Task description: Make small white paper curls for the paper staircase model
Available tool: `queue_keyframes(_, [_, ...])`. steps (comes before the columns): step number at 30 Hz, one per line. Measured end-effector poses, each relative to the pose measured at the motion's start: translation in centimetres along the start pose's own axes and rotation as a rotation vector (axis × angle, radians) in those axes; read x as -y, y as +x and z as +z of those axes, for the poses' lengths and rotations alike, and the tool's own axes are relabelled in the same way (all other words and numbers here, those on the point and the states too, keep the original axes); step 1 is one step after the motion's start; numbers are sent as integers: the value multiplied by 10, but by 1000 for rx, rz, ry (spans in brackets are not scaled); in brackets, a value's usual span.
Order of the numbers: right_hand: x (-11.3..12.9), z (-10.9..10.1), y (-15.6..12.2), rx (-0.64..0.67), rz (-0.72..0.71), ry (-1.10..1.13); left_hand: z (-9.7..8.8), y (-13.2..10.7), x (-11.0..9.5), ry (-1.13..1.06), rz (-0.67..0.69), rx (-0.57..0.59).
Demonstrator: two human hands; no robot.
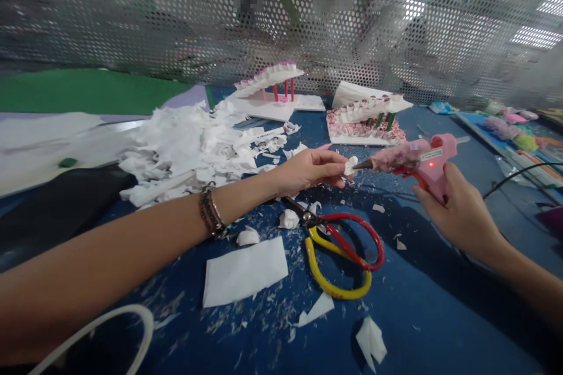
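Between the fingertips of my left hand (pixel 314 169) is a small white paper piece (pixel 350 166). My right hand (pixel 466 211) is wrapped round the handle of a pink glue gun (pixel 433 167), whose red light is lit. The gun's dark nozzle points left and meets the paper piece, or nearly so. Below my left hand lie scissors (pixel 352 243) with one red and one yellow handle loop. Beside them are a white paper rectangle (pixel 246 272) and a crumpled paper bit (pixel 248 237).
A heap of white paper scraps (pixel 189 146) covers the left middle of the blue table (pixel 422 316). Two small paper stair models (pixel 281 85) (pixel 369 120) stand at the back before a perforated metal screen (pixel 176 23). A black cable (pixel 514 179) runs at right; coloured craft bits (pixel 510 126) lie behind it.
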State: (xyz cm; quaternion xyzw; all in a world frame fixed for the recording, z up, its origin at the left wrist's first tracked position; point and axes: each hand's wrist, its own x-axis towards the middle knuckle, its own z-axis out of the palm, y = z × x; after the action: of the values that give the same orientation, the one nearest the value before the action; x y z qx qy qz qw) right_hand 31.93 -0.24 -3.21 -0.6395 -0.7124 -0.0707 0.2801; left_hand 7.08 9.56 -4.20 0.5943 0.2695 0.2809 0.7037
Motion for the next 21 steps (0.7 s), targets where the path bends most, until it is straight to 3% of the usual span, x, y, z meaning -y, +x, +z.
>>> queue_keyframes(7, [0, 0, 0, -1, 6, -26, -1, 0, 1, -11, 19, 33])
queue_keyframes(14, [-2, -3, 3, 2, 144, -76, 2, 1, -1, -45, 33, -54])
queue_keyframes(18, [-18, -10, 12, 33, 217, -99, 3, 1, -1, -61, 21, -123])
queue_keyframes(21, [-44, -19, 19, 109, 217, -171, 1, 3, -1, -29, 58, -113])
